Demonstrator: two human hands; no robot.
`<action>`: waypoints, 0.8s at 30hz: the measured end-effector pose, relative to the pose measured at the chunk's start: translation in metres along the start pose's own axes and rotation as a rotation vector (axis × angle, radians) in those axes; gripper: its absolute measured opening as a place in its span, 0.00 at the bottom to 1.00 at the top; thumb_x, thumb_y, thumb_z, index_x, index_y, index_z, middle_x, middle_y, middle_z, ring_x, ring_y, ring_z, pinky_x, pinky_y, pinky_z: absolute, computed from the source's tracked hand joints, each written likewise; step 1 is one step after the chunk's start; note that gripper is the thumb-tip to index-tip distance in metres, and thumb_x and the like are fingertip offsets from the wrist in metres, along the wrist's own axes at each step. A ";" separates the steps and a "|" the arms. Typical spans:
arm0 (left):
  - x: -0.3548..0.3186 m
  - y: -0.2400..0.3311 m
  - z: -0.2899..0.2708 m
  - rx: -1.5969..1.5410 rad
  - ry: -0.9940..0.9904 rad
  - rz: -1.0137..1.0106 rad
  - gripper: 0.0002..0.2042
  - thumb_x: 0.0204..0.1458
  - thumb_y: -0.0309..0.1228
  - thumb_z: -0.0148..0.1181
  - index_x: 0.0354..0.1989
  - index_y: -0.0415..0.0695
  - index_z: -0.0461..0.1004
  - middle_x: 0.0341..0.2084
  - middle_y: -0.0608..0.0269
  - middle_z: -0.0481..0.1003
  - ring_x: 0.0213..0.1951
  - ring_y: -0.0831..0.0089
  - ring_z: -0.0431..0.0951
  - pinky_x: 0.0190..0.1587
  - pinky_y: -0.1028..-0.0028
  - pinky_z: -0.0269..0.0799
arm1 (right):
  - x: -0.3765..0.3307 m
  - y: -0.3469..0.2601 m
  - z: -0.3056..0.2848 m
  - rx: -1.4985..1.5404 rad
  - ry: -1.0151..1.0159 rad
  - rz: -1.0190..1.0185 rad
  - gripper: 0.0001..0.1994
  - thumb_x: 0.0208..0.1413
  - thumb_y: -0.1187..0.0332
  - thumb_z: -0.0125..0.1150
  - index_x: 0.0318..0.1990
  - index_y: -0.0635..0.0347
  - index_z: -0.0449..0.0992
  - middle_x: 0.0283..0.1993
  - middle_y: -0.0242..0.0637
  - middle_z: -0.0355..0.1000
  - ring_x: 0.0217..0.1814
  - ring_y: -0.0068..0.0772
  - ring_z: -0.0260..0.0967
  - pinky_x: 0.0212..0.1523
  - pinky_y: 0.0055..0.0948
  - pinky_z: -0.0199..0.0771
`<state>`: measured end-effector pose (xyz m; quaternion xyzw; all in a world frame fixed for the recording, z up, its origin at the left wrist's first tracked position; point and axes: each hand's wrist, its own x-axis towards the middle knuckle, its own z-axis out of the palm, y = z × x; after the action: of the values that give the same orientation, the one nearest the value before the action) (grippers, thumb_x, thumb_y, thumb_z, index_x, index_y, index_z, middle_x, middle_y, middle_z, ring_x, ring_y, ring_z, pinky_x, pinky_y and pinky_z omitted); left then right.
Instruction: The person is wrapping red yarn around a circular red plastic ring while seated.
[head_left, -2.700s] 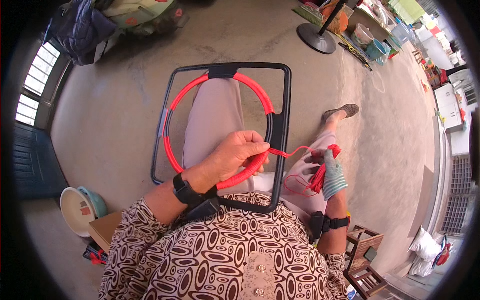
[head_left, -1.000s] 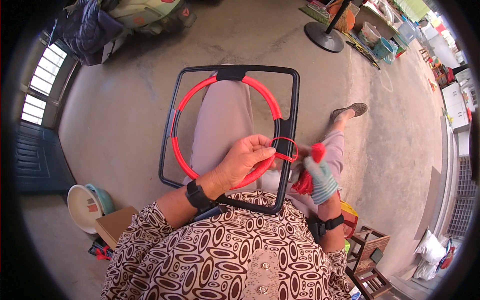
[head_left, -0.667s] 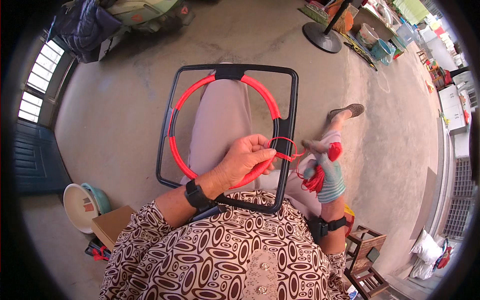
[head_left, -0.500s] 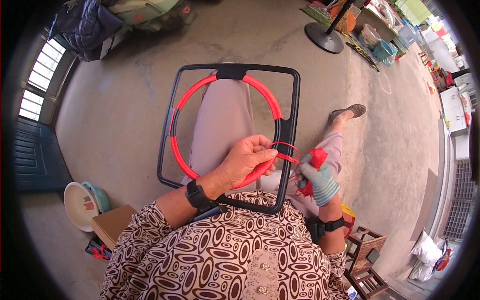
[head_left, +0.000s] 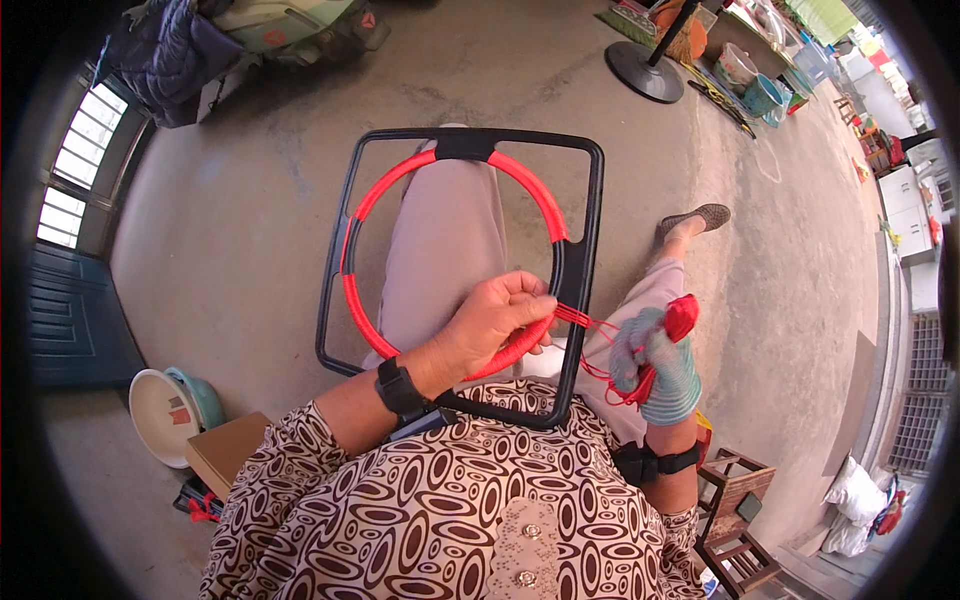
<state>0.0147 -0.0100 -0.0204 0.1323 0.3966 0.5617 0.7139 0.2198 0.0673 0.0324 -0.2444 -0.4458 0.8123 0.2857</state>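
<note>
A black rectangular frame with a round inner ring rests on my lap. Red cord is wrapped round most of the ring, with black stretches left at the top, left and right. My left hand is bare and pinches the ring's lower right, where the wrapping ends. From there several red strands run across the frame's right bar to my right hand. That hand, in a grey-green striped glove, is closed round a bundle of red cord, with loose loops hanging below it.
At the lower left stand a cream basin, a teal basin and a cardboard box. A wooden stool is close by my right elbow. Farther off are a round black stand base, buckets and a scooter.
My right hand has moved right and slightly down with the cord bundle, drawing the strands tighter. The loop over the frame's right bar is gone. My left hand keeps its place.
</note>
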 end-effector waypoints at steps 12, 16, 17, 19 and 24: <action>-0.001 0.006 0.002 -0.079 -0.010 -0.127 0.07 0.54 0.30 0.54 0.29 0.40 0.67 0.24 0.56 0.74 0.22 0.72 0.75 0.25 0.74 0.74 | -0.161 0.007 -0.284 0.182 1.388 -0.229 0.21 0.54 0.45 0.50 0.39 0.53 0.69 0.22 0.22 0.63 0.17 0.17 0.56 0.15 0.21 0.58; 0.000 0.007 0.004 -0.150 -0.065 -0.132 0.04 0.56 0.28 0.51 0.32 0.41 0.68 0.26 0.56 0.74 0.25 0.70 0.76 0.31 0.74 0.74 | -0.160 -0.009 -0.276 0.147 1.253 -0.247 0.22 0.54 0.45 0.50 0.45 0.54 0.67 0.25 0.28 0.66 0.21 0.22 0.60 0.21 0.25 0.63; 0.001 0.006 0.005 -0.149 -0.093 -0.115 0.04 0.56 0.28 0.51 0.32 0.41 0.68 0.26 0.56 0.74 0.25 0.70 0.76 0.31 0.74 0.74 | -0.145 -0.013 -0.259 0.048 1.254 -0.175 0.23 0.54 0.47 0.51 0.48 0.54 0.67 0.27 0.30 0.68 0.22 0.24 0.61 0.23 0.25 0.65; 0.004 0.003 0.005 -0.208 -0.052 -0.095 0.05 0.56 0.29 0.51 0.33 0.41 0.69 0.26 0.61 0.74 0.28 0.75 0.75 0.32 0.77 0.73 | -0.109 -0.021 -0.211 -0.066 1.006 -0.049 0.24 0.53 0.51 0.55 0.52 0.54 0.66 0.33 0.36 0.71 0.26 0.29 0.65 0.29 0.27 0.67; 0.009 -0.003 -0.002 -0.121 0.067 -0.077 0.06 0.57 0.28 0.48 0.36 0.39 0.69 0.29 0.60 0.73 0.30 0.73 0.76 0.35 0.77 0.74 | -0.027 0.000 -0.070 -1.043 -0.340 0.081 0.19 0.48 0.65 0.61 0.47 0.60 0.69 0.33 0.39 0.72 0.30 0.31 0.70 0.35 0.28 0.69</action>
<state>0.0156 -0.0029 -0.0274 0.0547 0.3904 0.5608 0.7281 0.2844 0.0897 0.0025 -0.2361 -0.8194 0.5220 0.0193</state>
